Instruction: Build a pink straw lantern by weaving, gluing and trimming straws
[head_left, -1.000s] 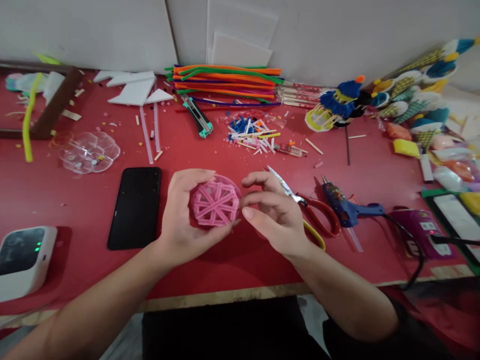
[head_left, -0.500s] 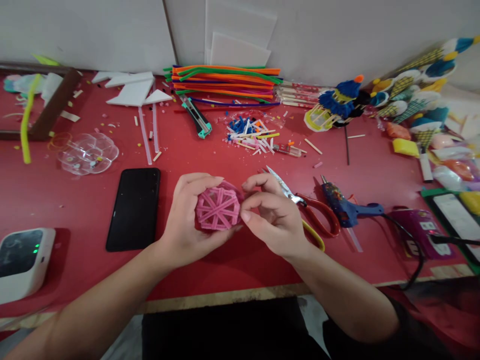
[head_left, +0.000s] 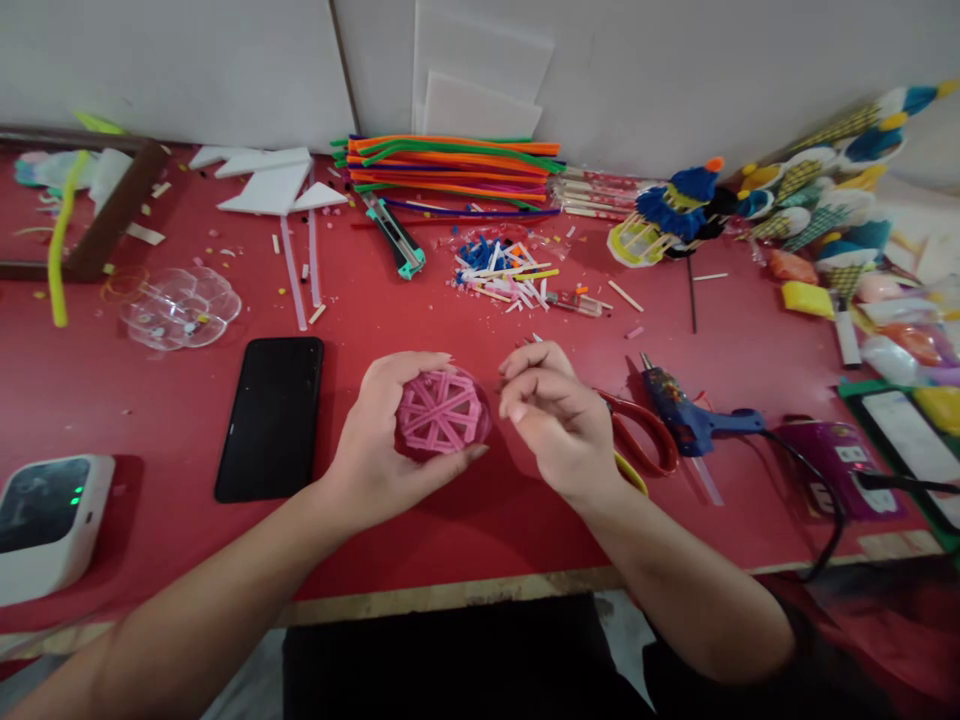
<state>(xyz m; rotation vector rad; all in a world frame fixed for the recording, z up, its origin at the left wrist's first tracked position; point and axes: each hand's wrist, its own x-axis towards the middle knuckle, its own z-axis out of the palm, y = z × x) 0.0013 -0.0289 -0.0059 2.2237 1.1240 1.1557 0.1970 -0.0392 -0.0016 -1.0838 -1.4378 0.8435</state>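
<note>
My left hand [head_left: 381, 430] is wrapped round a small pink round frame [head_left: 441, 412], whose strips cross at the middle like wheel spokes. Its spoked face is turned up toward me. Just right of the frame, and apart from it, my right hand [head_left: 559, 415] has curled fingers drawn in to the thumb. Whatever lies between those fingertips, if anything, is too small to make out. Red-handled scissors [head_left: 649, 440] lie partly hidden behind my right hand. A blue glue gun [head_left: 686, 410] rests farther right.
A black phone [head_left: 270, 420] lies left of my left hand. Beyond are a box cutter [head_left: 394, 235], a pile of cut sticks [head_left: 506, 265], bundled pipe cleaners [head_left: 450, 165] and a clear flower-shaped tray [head_left: 184, 308]. A purple power block [head_left: 844, 465] with a cord sits at right.
My right hand has moved off the pink frame to the right, leaving a gap. The left hand keeps hold of the frame, which has turned slightly.
</note>
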